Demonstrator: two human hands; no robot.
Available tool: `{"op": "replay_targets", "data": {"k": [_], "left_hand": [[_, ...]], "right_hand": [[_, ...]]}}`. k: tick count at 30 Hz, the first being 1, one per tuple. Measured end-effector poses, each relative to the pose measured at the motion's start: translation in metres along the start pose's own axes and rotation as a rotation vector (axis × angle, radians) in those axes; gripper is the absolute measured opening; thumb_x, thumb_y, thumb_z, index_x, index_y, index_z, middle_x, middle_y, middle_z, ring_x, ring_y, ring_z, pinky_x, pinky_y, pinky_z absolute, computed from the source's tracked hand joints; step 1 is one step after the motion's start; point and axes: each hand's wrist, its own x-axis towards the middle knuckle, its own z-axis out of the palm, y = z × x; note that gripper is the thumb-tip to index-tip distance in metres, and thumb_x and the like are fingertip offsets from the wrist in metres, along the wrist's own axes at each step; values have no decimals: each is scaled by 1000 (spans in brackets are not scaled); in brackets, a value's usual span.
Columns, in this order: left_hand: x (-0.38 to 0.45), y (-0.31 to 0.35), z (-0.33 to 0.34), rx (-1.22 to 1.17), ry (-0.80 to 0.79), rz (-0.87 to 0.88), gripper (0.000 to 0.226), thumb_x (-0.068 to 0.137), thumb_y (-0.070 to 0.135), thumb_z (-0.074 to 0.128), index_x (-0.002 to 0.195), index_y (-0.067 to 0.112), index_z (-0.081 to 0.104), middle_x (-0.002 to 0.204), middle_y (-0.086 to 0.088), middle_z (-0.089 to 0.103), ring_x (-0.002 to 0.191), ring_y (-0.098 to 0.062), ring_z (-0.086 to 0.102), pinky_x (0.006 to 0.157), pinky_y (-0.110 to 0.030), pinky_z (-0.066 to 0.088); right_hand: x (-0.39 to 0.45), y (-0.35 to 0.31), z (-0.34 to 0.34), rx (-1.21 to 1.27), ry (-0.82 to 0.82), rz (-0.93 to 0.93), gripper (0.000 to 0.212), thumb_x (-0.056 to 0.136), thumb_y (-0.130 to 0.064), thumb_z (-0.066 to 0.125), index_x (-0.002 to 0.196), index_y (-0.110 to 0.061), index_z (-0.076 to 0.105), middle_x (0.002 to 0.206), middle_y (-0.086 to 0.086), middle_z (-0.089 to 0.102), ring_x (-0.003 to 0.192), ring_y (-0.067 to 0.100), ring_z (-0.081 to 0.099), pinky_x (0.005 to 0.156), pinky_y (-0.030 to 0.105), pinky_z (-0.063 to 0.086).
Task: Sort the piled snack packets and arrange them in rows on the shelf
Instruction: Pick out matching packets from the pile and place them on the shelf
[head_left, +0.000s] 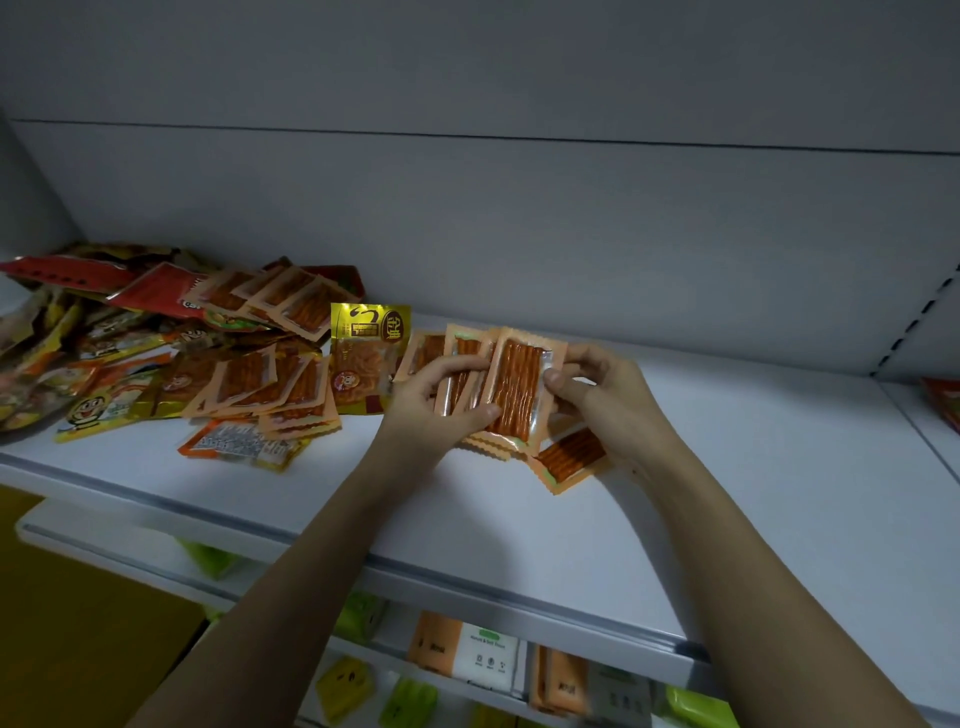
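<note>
Over the white shelf (753, 493), my left hand (434, 395) grips a fanned stack of orange snack-stick packets (467, 379). The front packet (519, 389) of that stack is pinched at its right edge by my right hand (592, 384). Another orange packet (569, 460) lies flat on the shelf under my right hand. A mixed pile of packets (156, 353) in red, yellow and orange covers the shelf's left part. A gold packet (366, 358) stands at the pile's right edge, just left of my left hand.
The shelf's back wall (519, 218) is grey, and a slotted upright (914, 322) stands at the right. A red packet (943, 405) shows on the neighbouring shelf at far right. Lower shelves (467, 660) hold green, yellow and orange boxes.
</note>
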Motion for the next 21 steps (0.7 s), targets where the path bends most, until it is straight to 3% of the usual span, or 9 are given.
{"op": "replay_targets", "data": {"k": [3, 6, 9, 11, 13, 17, 21], "left_hand": [[1, -1, -1, -64, -14, 37, 66, 81, -5, 76, 132, 28, 49, 121, 14, 61, 111, -14, 67, 79, -35, 61], [3, -3, 1, -162, 17, 37, 92, 78, -17, 71, 145, 32, 32, 113, 24, 65, 107, 4, 66, 77, -24, 59], [6, -5, 1, -176, 33, 27, 88, 79, -12, 75, 141, 37, 36, 125, 17, 60, 111, 1, 65, 85, -31, 59], [7, -6, 1, -94, 38, 41, 68, 79, -1, 80, 128, 35, 48, 129, 0, 62, 115, -14, 66, 93, -46, 58], [7, -8, 2, -74, 50, 20, 60, 81, 0, 78, 126, 26, 49, 128, -6, 63, 115, -21, 66, 94, -51, 57], [8, -8, 1, -99, 47, 22, 57, 86, -3, 71, 127, 26, 44, 126, -5, 63, 114, -23, 67, 91, -49, 58], [9, -9, -1, -140, 49, 3, 52, 90, -4, 64, 123, 31, 46, 122, 0, 63, 113, -25, 67, 85, -42, 61]], "right_hand": [[2, 0, -8, -223, 51, 2, 17, 97, -25, 61, 113, -19, 64, 104, 3, 67, 81, 16, 71, 78, 31, 57], [4, 6, -29, -641, 186, 70, 35, 93, -38, 61, 117, -14, 60, 107, 5, 64, 93, 21, 62, 77, 32, 46], [-4, 16, -40, -860, 173, 200, 50, 86, -55, 63, 102, -8, 56, 106, 11, 59, 96, 28, 55, 71, 33, 39], [-9, 19, -37, -890, 106, 207, 49, 82, -58, 69, 94, -14, 54, 102, 7, 58, 97, 26, 55, 72, 35, 44], [-12, 19, -30, -860, 53, 187, 38, 81, -51, 74, 89, -20, 53, 100, 2, 60, 98, 23, 57, 83, 41, 50], [-13, 21, -25, -623, 63, 142, 23, 85, -29, 76, 81, -25, 53, 91, -6, 66, 93, 21, 64, 92, 50, 50], [-14, 22, -29, -499, 101, 145, 17, 91, -14, 69, 102, -22, 59, 90, 1, 66, 86, 20, 68, 79, 38, 57]]}}
